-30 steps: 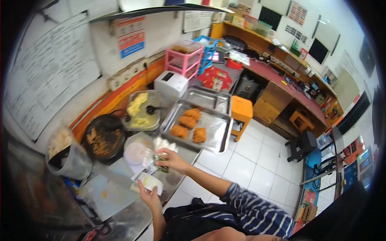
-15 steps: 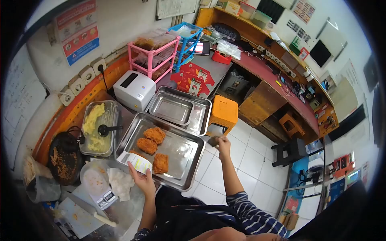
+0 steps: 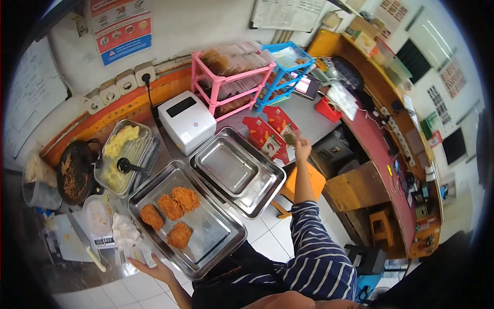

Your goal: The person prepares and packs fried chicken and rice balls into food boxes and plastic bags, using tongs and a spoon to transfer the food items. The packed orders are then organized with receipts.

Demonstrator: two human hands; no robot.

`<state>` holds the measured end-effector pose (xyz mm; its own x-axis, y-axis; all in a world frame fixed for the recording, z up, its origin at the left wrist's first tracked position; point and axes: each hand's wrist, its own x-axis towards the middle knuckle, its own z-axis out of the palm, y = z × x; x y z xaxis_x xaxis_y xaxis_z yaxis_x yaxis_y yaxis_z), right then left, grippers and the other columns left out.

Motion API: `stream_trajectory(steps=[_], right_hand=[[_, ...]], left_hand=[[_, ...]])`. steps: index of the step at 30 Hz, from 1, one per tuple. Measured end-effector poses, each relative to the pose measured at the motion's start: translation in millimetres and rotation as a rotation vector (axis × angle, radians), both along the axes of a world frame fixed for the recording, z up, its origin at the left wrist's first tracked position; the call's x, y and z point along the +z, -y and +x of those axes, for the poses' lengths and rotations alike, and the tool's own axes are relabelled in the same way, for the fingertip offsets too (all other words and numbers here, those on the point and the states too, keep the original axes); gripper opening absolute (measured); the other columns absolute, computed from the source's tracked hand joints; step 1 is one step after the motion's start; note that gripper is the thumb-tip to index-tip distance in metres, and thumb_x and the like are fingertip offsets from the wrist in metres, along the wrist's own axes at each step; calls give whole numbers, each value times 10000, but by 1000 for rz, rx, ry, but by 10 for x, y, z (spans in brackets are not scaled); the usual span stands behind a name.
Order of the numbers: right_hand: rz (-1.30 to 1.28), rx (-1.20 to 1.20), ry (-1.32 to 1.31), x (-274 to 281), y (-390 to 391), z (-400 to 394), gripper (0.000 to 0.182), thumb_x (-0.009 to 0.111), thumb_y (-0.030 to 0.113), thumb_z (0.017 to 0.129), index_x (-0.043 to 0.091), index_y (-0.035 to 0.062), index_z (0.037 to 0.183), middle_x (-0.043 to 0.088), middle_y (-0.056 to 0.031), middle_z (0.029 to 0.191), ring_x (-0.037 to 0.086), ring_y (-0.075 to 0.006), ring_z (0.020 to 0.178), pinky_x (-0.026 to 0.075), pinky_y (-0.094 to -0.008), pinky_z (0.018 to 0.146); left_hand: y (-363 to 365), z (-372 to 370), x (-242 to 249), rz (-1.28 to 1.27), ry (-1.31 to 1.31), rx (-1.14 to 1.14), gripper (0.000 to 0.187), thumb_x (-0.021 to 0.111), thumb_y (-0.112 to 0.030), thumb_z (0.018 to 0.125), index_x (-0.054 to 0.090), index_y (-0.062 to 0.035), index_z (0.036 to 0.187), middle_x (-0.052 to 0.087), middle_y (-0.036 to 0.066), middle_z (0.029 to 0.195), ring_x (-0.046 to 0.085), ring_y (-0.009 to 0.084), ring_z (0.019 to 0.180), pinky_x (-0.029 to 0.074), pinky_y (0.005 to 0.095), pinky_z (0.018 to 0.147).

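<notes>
My right hand [image 3: 301, 148] reaches out over the flat red cartons [image 3: 265, 138] on the grey counter and pinches a small dark packet [image 3: 290, 138]. My left hand [image 3: 152, 268] hovers at the counter's front edge with its fingers apart, its fingertips by a paper slip [image 3: 135, 254]; I cannot tell if they touch it. Just right of that hand lies a large steel tray [image 3: 216, 241] with several breaded fried pieces [image 3: 171, 207].
Two nested steel trays [image 3: 260, 191] sit beside a white label printer [image 3: 186, 121]. Pink [image 3: 226, 82] and blue [image 3: 285, 67] racks stand behind. A batter tub with a ladle [image 3: 121, 154], a crumb pan [image 3: 74, 172], a scale [image 3: 98, 219] and a knife [image 3: 85, 246] are at left. An orange stool [image 3: 309, 185] stands below.
My right hand carried the small packet from beside the scale, past the tray, out to the red cartons. My left hand dropped to the counter edge; the slip is no longer held up.
</notes>
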<state>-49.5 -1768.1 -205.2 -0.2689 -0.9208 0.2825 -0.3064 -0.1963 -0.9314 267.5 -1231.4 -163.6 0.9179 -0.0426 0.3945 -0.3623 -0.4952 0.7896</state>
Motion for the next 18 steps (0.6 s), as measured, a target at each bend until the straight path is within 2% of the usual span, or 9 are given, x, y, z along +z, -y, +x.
stream_trajectory(steps=[2,3,4,8,10,12,14,15,18], right_hand=[[473,203,-224,-3,162,71,275,622,271,756,620,7,834,628,-95,718,593,-144,698,456,-287,634],[341,185,-389,-505,529,-109,320,605,329,752,640,32,866,631,-124,735,600,-186,713,454,-316,653],[230,71,-543,-357,512,-67,271,583,308,765,646,56,845,625,-141,728,602,-234,711,449,-344,674],[-182,-32,-312,352,249,710,228,513,193,824,585,-19,867,619,-170,818,599,-253,760,458,-357,707],[-257,159,-263,862,-263,1491,181,527,137,815,580,-26,875,617,-163,840,600,-238,768,459,-348,705],[-200,584,-172,996,-669,2129,136,555,94,785,585,1,879,617,-141,826,596,-222,768,458,-335,704],[-205,879,-450,930,-1240,2814,137,575,82,759,598,36,885,621,-117,817,595,-211,752,458,-330,699],[-348,1099,-368,709,-1437,3156,168,598,114,739,610,60,898,622,-113,794,598,-232,737,460,-332,690],[-126,1233,-564,439,-2131,4061,270,585,280,761,609,49,898,617,-129,848,578,-289,836,451,-350,717]], left_hand=[[-83,-116,-58,21,-32,99,700,571,-54,755,190,-33,1342,215,154,1382,230,279,1264,184,396,1023],[-136,-203,-75,34,-74,177,696,565,-44,757,188,-33,1342,219,152,1382,249,276,1257,193,398,1019],[-122,-271,-16,44,-77,216,696,565,-44,757,188,-33,1342,219,152,1382,249,276,1257,193,398,1019],[-48,-205,217,-193,-124,166,700,544,-2,756,160,-15,1341,169,151,1398,190,265,1284,152,373,1039],[-35,-83,318,-25,-6,192,708,549,-2,746,159,-7,1338,162,158,1398,169,271,1291,137,373,1043],[-24,134,370,27,83,162,721,567,-32,733,169,3,1334,181,176,1390,177,294,1286,140,389,1036],[-2,490,354,211,181,121,746,597,-80,706,191,14,1325,246,204,1357,262,338,1238,187,417,1004],[66,708,320,214,220,65,734,601,-106,703,216,13,1316,284,208,1334,311,341,1196,210,426,981],[347,1421,190,403,191,-162,681,615,-192,697,312,-6,1277,363,171,1296,412,322,1101,255,450,932]])
